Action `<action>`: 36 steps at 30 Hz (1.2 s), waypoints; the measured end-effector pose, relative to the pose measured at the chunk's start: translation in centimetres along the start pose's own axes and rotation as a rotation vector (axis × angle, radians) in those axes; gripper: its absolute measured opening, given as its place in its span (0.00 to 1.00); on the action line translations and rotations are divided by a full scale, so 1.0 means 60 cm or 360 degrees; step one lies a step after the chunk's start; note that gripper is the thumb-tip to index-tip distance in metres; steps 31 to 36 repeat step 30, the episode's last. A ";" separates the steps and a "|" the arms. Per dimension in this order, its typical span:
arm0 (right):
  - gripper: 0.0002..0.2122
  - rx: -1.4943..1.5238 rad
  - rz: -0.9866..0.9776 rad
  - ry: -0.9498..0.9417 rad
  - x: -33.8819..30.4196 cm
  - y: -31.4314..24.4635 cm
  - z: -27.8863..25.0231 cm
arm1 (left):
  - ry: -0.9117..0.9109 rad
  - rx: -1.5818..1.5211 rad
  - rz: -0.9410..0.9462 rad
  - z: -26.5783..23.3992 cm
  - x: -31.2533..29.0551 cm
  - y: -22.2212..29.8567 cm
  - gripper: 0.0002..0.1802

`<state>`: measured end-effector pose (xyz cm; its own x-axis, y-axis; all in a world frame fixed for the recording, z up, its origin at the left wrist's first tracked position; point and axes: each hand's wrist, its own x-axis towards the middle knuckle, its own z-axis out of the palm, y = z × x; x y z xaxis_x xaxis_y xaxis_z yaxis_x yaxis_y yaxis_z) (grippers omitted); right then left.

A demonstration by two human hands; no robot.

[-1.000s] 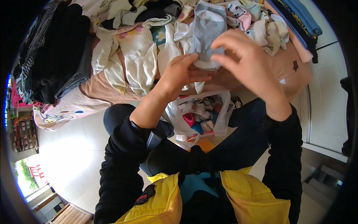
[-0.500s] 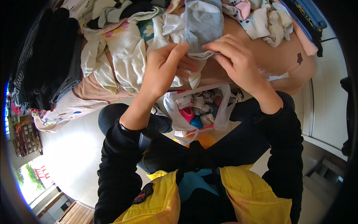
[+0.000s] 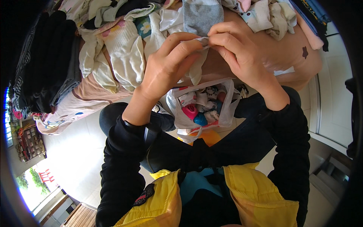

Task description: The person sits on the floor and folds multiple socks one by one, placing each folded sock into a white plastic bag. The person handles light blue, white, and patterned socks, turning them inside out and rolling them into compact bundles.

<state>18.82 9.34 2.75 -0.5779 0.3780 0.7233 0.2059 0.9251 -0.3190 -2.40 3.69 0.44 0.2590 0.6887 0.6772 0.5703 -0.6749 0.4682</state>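
Note:
A grey sock point(image 3: 203, 17) with a white upper part lies lengthwise at the edge of the covered bed-like surface. My left hand point(image 3: 168, 62) pinches its near end between thumb and fingers. At the same end, my right hand point(image 3: 240, 51) pinches the fabric, its fingertips touching those of the left. The bunched edge between them is partly hidden by my fingers. Left of the hands lie several white socks point(image 3: 126, 56), one with a flowered band. Below the hands, between my knees, an open white plastic bag point(image 3: 228, 113) holds rolled socks, among them a pink one point(image 3: 190, 111) and a blue one point(image 3: 200, 118).
Folded dark trousers point(image 3: 45, 64) are stacked at the left end of the surface. Beige socks point(image 3: 280, 20) and folded blue clothes point(image 3: 315, 13) lie at the right. A white cabinet door point(image 3: 336, 94) stands on the right, and a shoe rack point(image 3: 32, 142) at far left.
Both hands have moved slightly up and closer together at the sock's near end. My left fingers, spread before, now pinch the fabric.

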 end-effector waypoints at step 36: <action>0.06 -0.0357 0.0083 -0.0425 -0.022 0.007 -0.004 | -0.0407 0.0129 -0.0046 -0.012 -0.004 -0.002 0.09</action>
